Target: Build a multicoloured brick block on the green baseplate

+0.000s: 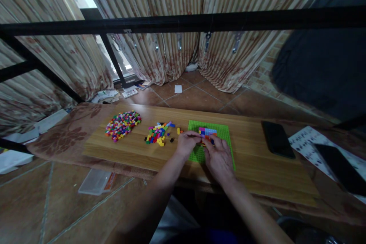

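Observation:
A green studded baseplate [224, 133] lies on the wooden board, with a block of coloured toy bricks [208, 131] built up on its middle. Over the plate's left part is my left hand [187, 143], its fingers pinched together at the near side of the bricks. My right hand [220, 156] rests over the plate's near right part, fingers bent toward the same spot. Both sets of fingertips almost meet, and they hide whatever small piece may be between them. Left of the plate lie a few single bricks, one of them a yellow brick [178, 131].
A loose brick pile [158, 134] and a larger mixed pile [122, 125] lie on the wooden board [246, 175] to the left. At right are a black phone [277, 139], a printed sheet [307, 143] and a second dark device [343, 167]. A clear plastic box [94, 181] sits on the floor.

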Available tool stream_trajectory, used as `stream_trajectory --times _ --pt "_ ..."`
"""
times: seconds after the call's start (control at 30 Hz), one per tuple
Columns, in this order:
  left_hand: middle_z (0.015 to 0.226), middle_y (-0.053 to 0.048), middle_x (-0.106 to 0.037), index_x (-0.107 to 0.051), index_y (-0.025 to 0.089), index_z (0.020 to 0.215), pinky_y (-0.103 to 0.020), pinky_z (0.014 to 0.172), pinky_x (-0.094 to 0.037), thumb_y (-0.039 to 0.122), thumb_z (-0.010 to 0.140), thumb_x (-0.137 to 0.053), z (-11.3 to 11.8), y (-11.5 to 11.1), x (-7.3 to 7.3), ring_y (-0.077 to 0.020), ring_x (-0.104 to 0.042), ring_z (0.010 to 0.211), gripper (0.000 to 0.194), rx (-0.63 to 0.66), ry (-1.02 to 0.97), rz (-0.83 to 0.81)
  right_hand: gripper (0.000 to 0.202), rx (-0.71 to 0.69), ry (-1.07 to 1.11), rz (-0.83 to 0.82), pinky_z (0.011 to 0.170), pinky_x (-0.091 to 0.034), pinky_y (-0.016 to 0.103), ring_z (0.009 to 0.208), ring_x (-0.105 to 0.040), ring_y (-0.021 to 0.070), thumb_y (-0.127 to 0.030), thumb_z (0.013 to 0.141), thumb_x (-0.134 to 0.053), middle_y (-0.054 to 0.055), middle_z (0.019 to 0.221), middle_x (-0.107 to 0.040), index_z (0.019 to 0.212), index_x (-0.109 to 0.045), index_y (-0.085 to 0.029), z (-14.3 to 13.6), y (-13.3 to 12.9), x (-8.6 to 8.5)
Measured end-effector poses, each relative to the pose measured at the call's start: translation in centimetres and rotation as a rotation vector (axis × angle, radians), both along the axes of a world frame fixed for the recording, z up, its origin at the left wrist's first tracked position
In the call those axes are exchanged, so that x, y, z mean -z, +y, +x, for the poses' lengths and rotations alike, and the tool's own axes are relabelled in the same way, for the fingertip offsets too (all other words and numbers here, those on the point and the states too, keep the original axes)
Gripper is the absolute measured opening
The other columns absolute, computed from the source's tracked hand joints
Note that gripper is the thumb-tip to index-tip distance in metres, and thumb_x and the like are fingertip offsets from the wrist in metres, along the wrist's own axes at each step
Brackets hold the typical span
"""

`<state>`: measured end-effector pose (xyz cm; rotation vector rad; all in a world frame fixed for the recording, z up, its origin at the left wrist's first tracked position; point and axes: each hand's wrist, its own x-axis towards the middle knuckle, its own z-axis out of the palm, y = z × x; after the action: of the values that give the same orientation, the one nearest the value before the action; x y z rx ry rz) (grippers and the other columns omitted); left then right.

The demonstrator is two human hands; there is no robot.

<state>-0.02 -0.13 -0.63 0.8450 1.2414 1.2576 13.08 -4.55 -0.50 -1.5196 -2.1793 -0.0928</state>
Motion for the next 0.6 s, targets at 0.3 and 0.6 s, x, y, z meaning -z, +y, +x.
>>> stream_trajectory --times 0.3,0.6 --pt "0.049 0.004 -0.055 -0.060 0.015 0.057 -0.021 0.049 -0.041 0.010 0.050 -0.063 0.2 0.6 0.5 -0.0084 -0.051 0.048 0.010 -0.017 -0.150 -0.165 0.038 -0.031 -0.054 0.022 0.082 -0.043 0.043 0.099 -0.049 0.0287 -0.013 0.088 -0.043 0.013 0.118 -0.058 0.119 -0.062 -0.021 -0.2 0.6 -0.1" --pt "0.051 0.003 -0.054 -0.061 0.014 0.062 -0.022 0.052 -0.042 0.016 0.051 -0.073 0.1 -0.3 0.0 -0.0075 -0.049 0.047 0.016 -0.045 -0.207 -0.117 0.038 -0.103 0.017 0.059 0.087 -0.046 0.042 0.104 -0.051 0.0270 -0.012 0.089 -0.041 0.012 0.119 -0.059 0.122 -0.060 -0.019 0.4 0.8 0.2"
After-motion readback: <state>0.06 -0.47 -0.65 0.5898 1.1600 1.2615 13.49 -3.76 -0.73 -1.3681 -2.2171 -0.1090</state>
